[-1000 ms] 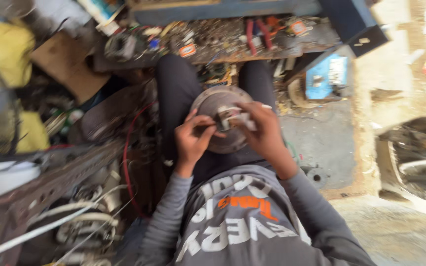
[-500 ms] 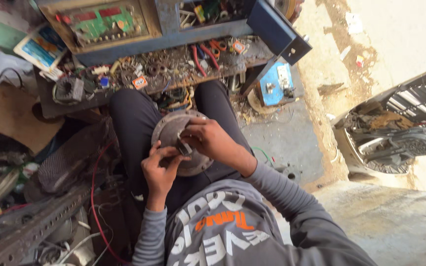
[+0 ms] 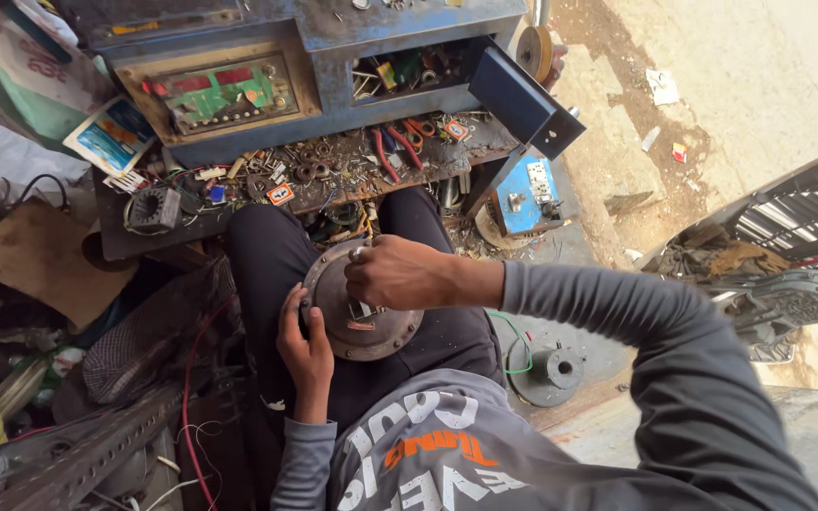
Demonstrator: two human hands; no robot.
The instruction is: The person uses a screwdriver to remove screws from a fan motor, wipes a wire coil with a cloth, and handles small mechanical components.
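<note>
A round grey metal motor cover (image 3: 371, 333) rests on my lap, between my thighs in black trousers. My left hand (image 3: 303, 348) grips its left rim and steadies it. My right hand (image 3: 392, 274) lies over the disc's upper middle, fingers curled around a small part at its centre; the part itself is hidden under the fingers. A ring shows on one right finger.
A cluttered low workbench (image 3: 333, 170) with red-handled pliers, screws and small parts stands ahead. Behind it sits a blue machine with a green panel (image 3: 224, 90). A grey metal hub (image 3: 549, 371) lies on the floor at right, a blue box (image 3: 527, 194) beyond it. Scrap and wires crowd the left.
The view has swung up and right, bringing the blue machine into sight. My right hand has moved over the centre of the disc; my left hand has slid to its left rim.
</note>
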